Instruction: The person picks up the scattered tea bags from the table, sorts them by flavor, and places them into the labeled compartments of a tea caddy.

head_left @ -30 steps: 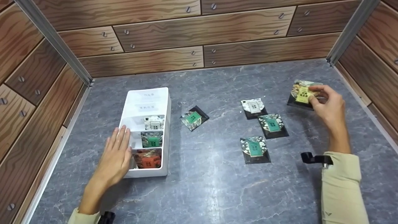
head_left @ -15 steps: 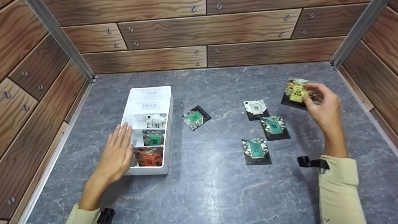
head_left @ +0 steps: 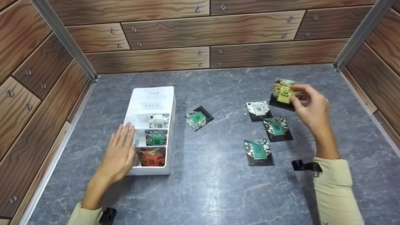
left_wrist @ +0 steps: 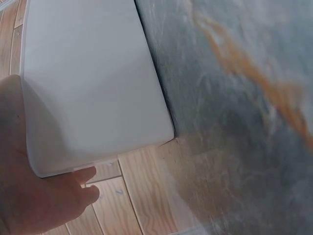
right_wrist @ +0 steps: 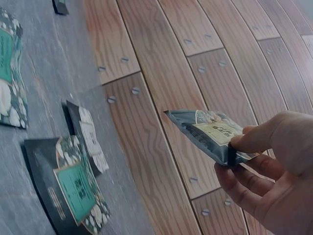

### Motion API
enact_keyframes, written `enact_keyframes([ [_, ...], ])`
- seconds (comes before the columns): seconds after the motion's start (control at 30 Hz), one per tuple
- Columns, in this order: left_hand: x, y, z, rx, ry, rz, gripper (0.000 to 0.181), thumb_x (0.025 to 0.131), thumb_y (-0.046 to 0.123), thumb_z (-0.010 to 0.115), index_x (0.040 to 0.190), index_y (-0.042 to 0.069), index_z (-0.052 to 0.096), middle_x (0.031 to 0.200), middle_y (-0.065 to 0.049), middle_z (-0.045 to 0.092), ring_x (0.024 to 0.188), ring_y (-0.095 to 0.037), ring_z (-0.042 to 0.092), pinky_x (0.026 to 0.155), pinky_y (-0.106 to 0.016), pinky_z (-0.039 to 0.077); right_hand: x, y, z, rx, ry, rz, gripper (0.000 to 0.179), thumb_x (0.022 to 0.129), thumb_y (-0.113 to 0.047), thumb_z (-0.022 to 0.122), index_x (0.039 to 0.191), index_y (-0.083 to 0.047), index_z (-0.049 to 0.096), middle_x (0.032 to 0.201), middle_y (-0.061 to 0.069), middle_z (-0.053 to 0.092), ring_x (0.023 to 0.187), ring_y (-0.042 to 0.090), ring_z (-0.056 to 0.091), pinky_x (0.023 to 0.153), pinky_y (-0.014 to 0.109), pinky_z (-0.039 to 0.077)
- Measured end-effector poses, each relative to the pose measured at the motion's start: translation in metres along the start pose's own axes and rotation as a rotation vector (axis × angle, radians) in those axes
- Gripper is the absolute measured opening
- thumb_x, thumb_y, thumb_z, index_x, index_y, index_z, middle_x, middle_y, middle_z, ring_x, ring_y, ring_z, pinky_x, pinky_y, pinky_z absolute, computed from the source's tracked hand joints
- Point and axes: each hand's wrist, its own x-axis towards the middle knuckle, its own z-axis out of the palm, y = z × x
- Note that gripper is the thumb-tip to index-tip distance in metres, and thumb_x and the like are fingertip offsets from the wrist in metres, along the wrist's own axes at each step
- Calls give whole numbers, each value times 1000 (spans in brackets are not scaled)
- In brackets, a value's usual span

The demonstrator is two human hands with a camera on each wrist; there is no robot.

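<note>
Between the thumb and fingers of my right hand (head_left: 312, 107) is a tea sachet with a yellow label (head_left: 284, 94), lifted above the table in the right wrist view. My left hand (head_left: 117, 154) lies with straight fingers along the left side of a white divided box (head_left: 170, 134). Inside the box, separate compartments hold a white-label sachet (head_left: 159, 122), a green-label sachet (head_left: 156, 138) and orange-red sachets (head_left: 152, 157). The left wrist view shows the box's plain white wall (left_wrist: 98, 83) beside my fingers.
On the grey marbled table (head_left: 200, 193) lie a green-label sachet (head_left: 198, 117) right of the box, a white-label sachet (head_left: 258, 110), and two teal-label sachets (head_left: 277, 128) further right. Wood-patterned walls (head_left: 162, 57) bound the back and sides.
My right hand has carried the yellow-label sachet leftward, close to the white-label one on the table. The left hand stays against the box; the head view has shifted slightly.
</note>
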Motion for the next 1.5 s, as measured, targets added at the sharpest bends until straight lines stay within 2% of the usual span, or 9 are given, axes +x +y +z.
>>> enact_keyframes([
  [0.37,-1,1,0,9,-18,-11,59,111,24,26,162,-3,15,170,-20,8,156,-40,3,126,-54,1,-5,-19,19,60,-52,-51,32,91,9,70,122,0,71,112,21,72,89,0,65,73,10,55],
  [0.67,0,-1,1,12,-31,-16,59,111,25,26,162,-2,14,170,-19,7,156,-40,1,126,-53,-1,-4,-33,45,76,-123,-73,32,90,12,68,120,2,70,109,20,73,92,26,70,72,12,56],
  [0.87,2,-1,1,10,-1,1,59,110,23,29,162,-3,17,170,-21,10,156,-41,4,125,-56,2,3,-46,68,98,-131,-157,29,88,11,71,116,2,72,103,15,75,89,23,71,72,14,57],
  [1.03,1,1,2,-3,25,2,58,109,21,30,160,-5,20,169,-21,14,156,-41,7,125,-56,4,7,-53,90,116,-173,-210,27,89,9,70,115,1,73,103,12,76,91,24,72,72,15,57],
  [1.3,6,3,2,6,-6,2,59,110,21,31,162,-2,17,170,-20,10,156,-41,6,126,-53,1,14,-66,124,173,-210,-223,27,88,10,71,113,0,73,104,13,76,91,26,73,73,22,60],
  [1.5,2,0,1,12,-7,-14,59,110,21,31,162,-2,16,170,-19,9,157,-37,0,126,-52,0,20,-83,148,184,-234,-236,26,89,8,72,113,0,73,105,12,76,91,23,71,75,31,62],
])
